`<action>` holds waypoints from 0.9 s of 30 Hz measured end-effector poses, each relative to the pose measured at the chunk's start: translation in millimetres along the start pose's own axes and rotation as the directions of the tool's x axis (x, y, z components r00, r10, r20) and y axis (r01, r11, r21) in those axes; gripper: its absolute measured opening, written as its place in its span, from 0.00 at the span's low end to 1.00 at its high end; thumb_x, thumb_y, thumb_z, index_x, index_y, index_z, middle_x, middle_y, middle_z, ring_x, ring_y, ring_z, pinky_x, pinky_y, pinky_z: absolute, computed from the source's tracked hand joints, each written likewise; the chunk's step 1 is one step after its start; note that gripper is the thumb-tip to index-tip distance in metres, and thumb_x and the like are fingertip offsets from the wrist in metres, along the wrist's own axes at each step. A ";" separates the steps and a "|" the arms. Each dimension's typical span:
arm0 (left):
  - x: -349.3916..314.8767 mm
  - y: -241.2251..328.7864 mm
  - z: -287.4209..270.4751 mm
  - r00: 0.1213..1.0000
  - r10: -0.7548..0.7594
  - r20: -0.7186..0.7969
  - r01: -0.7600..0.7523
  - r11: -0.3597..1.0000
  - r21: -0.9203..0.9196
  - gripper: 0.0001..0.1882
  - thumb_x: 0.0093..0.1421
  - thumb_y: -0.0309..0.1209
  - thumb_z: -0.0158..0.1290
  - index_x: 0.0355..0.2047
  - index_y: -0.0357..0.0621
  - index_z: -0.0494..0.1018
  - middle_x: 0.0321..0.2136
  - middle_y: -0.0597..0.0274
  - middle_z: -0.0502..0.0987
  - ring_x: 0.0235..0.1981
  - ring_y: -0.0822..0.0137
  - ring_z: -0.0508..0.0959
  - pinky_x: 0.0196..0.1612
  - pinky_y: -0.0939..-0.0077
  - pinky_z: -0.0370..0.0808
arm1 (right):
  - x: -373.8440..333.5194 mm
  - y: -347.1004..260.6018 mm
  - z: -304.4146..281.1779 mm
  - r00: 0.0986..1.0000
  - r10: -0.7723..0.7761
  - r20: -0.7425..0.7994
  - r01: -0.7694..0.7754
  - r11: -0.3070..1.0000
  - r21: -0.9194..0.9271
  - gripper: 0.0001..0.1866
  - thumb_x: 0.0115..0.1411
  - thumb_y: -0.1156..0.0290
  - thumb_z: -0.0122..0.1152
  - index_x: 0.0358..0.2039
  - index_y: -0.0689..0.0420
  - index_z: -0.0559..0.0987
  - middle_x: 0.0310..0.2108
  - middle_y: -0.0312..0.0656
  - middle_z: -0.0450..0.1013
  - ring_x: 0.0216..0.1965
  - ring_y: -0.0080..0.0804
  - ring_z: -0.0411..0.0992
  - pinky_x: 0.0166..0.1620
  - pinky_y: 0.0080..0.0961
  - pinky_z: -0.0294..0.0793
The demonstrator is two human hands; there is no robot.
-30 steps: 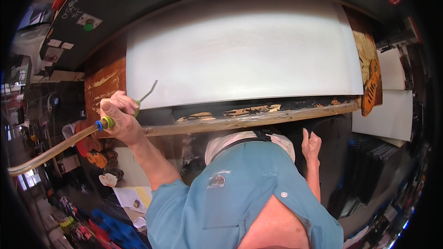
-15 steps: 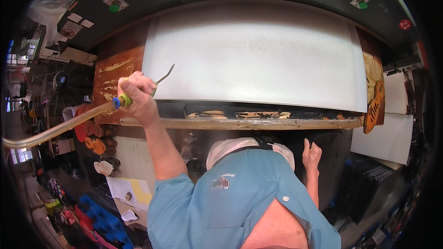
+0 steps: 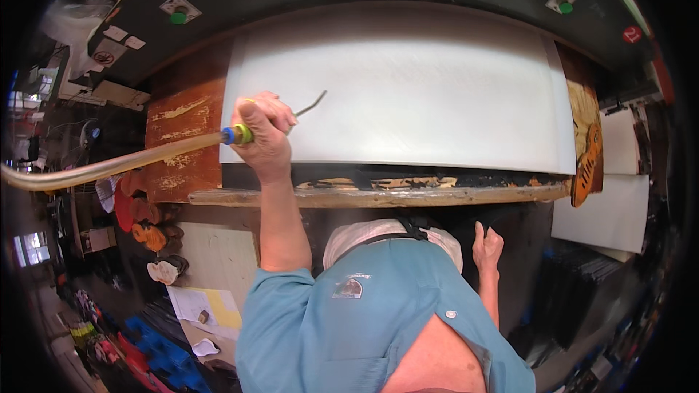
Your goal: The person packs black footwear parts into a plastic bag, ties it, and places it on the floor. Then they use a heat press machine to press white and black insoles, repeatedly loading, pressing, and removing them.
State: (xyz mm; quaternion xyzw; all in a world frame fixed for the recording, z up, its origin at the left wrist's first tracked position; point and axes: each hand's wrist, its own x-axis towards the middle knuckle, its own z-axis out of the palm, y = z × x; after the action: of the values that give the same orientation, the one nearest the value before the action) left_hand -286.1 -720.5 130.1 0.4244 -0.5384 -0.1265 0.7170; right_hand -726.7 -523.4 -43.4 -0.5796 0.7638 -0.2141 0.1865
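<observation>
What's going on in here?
A person in a teal shirt grips a yellow-green tool with a thin bent metal nozzle in the left hand, a translucent amber hose running leftward. The nozzle shows over a large white rectangular sheet on a brown wooden bench. The right hand is by the waist; I can't tell whether it holds anything.
</observation>
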 end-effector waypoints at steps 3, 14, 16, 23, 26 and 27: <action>-3.8 -4.1 -1.0 1.000 -0.008 -0.003 0.008 1.000 -0.003 0.26 0.79 0.50 0.41 0.24 0.50 0.63 0.12 0.72 0.66 0.15 0.73 0.71 0.44 0.65 0.74 | 3.7 -1.9 2.9 1.000 0.009 0.011 -0.009 1.000 -0.011 0.25 0.69 0.62 0.63 0.21 0.69 0.73 0.20 0.67 0.68 0.25 0.70 0.68 0.27 0.51 0.65; 51.0 16.5 -31.4 0.997 0.038 0.068 -0.030 0.993 -0.117 0.17 0.77 0.39 0.50 0.50 0.34 0.76 0.32 0.56 0.84 0.28 0.71 0.82 0.32 0.77 0.80 | 23.6 -2.1 20.4 0.999 -0.008 0.052 0.011 0.999 -0.052 0.26 0.68 0.64 0.63 0.18 0.68 0.69 0.17 0.64 0.65 0.20 0.67 0.64 0.26 0.50 0.62; 106.8 26.9 -49.7 0.960 0.269 0.081 -0.260 0.960 -0.109 0.13 0.76 0.34 0.51 0.49 0.35 0.76 0.31 0.55 0.83 0.26 0.71 0.81 0.28 0.78 0.79 | 26.9 0.3 24.9 0.998 0.011 0.061 -0.008 0.999 -0.039 0.24 0.67 0.65 0.62 0.18 0.69 0.68 0.17 0.64 0.65 0.21 0.67 0.66 0.27 0.51 0.63; 344.0 26.6 -99.5 0.841 0.520 -0.151 -0.464 0.836 0.293 0.18 0.75 0.45 0.53 0.44 0.42 0.82 0.24 0.66 0.81 0.24 0.75 0.77 0.26 0.81 0.73 | 28.4 -12.7 34.8 0.998 0.037 0.041 -0.035 0.998 -0.061 0.23 0.66 0.67 0.59 0.19 0.70 0.69 0.17 0.66 0.66 0.21 0.66 0.69 0.27 0.52 0.64; 413.5 -19.8 -121.0 0.949 0.279 -0.143 -0.231 0.930 0.286 0.18 0.71 0.43 0.59 0.46 0.40 0.82 0.29 0.61 0.84 0.28 0.71 0.81 0.35 0.77 0.79 | 24.1 -23.5 40.1 1.000 0.016 0.024 -0.015 0.999 -0.037 0.24 0.66 0.70 0.59 0.17 0.69 0.63 0.13 0.59 0.60 0.15 0.49 0.59 0.24 0.48 0.59; 419.5 -39.0 -130.4 0.936 0.351 -0.034 -0.282 0.803 0.525 0.20 0.68 0.44 0.62 0.48 0.38 0.82 0.32 0.59 0.85 0.32 0.68 0.83 0.39 0.72 0.81 | 22.7 -26.1 42.0 0.999 0.048 0.025 -0.047 0.998 -0.047 0.24 0.66 0.70 0.59 0.17 0.68 0.62 0.13 0.57 0.59 0.15 0.45 0.57 0.24 0.47 0.58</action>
State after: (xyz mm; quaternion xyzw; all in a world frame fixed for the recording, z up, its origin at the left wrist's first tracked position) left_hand 2.2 -950.4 372.0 0.5107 -0.5679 0.1705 0.6226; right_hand -689.2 -556.2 -65.3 -0.5681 0.7797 -0.1842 0.1881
